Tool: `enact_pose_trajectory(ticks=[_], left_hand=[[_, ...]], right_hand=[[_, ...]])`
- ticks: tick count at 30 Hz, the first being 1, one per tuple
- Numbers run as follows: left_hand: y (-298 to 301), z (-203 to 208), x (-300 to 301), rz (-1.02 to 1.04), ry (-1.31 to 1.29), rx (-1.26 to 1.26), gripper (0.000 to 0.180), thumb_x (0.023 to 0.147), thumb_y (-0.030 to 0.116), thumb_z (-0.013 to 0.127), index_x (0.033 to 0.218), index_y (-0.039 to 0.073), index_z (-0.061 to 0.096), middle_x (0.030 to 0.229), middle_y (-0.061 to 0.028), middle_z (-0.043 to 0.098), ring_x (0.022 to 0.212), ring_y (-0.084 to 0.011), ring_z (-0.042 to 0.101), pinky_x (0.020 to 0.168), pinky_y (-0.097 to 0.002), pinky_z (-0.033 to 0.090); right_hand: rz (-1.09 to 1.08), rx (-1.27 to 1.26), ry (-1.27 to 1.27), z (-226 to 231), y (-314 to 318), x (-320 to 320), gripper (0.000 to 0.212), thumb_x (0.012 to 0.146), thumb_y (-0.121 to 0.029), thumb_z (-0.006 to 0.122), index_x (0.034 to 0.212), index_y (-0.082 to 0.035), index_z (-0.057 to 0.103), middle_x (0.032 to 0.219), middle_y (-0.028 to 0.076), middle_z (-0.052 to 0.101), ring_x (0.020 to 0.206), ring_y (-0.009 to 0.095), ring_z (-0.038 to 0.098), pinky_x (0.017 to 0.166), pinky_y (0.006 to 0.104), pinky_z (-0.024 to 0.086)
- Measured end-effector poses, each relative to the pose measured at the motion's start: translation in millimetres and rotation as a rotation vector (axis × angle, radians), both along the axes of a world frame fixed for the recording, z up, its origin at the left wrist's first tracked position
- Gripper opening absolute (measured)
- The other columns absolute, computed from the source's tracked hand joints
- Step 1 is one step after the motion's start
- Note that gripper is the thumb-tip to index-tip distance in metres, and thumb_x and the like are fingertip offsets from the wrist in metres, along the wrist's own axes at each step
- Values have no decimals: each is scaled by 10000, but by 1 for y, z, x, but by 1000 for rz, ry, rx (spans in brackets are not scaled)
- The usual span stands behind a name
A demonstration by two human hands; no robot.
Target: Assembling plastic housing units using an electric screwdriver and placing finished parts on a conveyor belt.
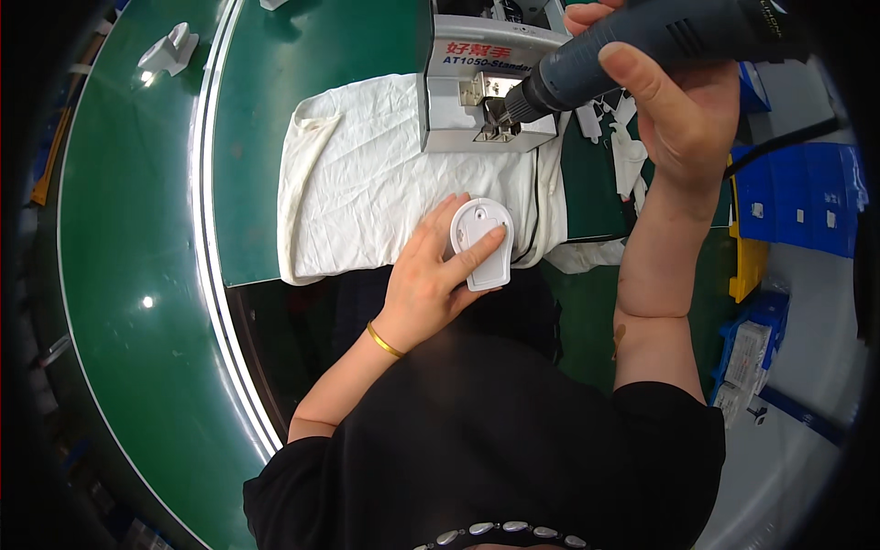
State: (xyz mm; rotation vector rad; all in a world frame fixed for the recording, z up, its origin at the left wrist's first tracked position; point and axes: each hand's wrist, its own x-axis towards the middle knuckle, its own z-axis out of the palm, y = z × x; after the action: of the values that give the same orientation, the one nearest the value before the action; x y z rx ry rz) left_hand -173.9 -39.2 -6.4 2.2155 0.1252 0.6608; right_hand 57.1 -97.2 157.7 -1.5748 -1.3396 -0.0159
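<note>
With my left hand [431,266] I grip a small white plastic housing [490,240], rounded at one end, over the near edge of a white cloth [385,174]. My thumb lies across its face, beside a small round hole. My right hand [678,110] is wrapped round a dark electric screwdriver [596,69], held tilted with its nose pointing down and left. The screwdriver's tip is at the front opening of a grey metal screw feeder [449,101]. Whether a screw sits on the tip is too small to tell.
Several white plastic parts [628,151] lie right of the feeder. Blue bins [797,197] stand at the far right, near a black cable [788,142]. On the left runs a green conveyor belt [128,229] with a metal rail, carrying a white part [170,50].
</note>
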Motion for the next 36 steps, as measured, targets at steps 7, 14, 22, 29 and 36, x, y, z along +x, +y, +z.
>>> enact_pose_trajectory(ticks=[7, 14, 22, 29, 36], left_hand=[[5, 3, 0, 5, 34, -4, 711, 595, 142, 838, 1268, 242, 632, 1377, -224, 459, 1234, -425, 493, 988, -453, 464], [7, 7, 4, 3, 21, -43, 678, 606, 146, 864, 1247, 213, 654, 1357, -232, 490, 1238, -423, 504, 1000, -437, 465], [4, 1, 3, 38, -23, -49, 668, 593, 238, 869, 1226, 232, 654, 1331, -204, 511, 1212, -416, 521, 970, -442, 479], [7, -1, 6, 33, -11, -54, 651, 599, 237, 864, 1217, 237, 660, 1320, -198, 521, 1206, -406, 531, 962, -431, 485], [6, -3, 5, 43, -20, -58, 644, 595, 231, 861, 1209, 223, 666, 1313, -198, 529, 1206, -406, 532, 965, -431, 483]], right_hand=[[24, 233, 286, 7, 34, -32, 745, 644, 34, 838, 1277, 0, 447, 860, 54, 627, 731, 127, 627, 706, 259, 531], [691, 175, 552, 5, 46, -27, 710, 712, 26, 769, 1310, 27, 385, 778, 69, 627, 686, 134, 620, 676, 267, 513], [395, 525, 871, -5, 60, -24, 407, 842, -31, 658, 1196, 35, 468, 709, 77, 576, 583, 163, 586, 570, 286, 491], [524, 382, 750, -14, 67, -29, 371, 843, -40, 659, 1162, 51, 493, 682, 80, 578, 544, 153, 582, 540, 269, 491], [624, 760, 1237, -22, 74, -34, 270, 850, -5, 633, 1104, 26, 547, 709, 64, 584, 548, 137, 579, 544, 238, 477]])
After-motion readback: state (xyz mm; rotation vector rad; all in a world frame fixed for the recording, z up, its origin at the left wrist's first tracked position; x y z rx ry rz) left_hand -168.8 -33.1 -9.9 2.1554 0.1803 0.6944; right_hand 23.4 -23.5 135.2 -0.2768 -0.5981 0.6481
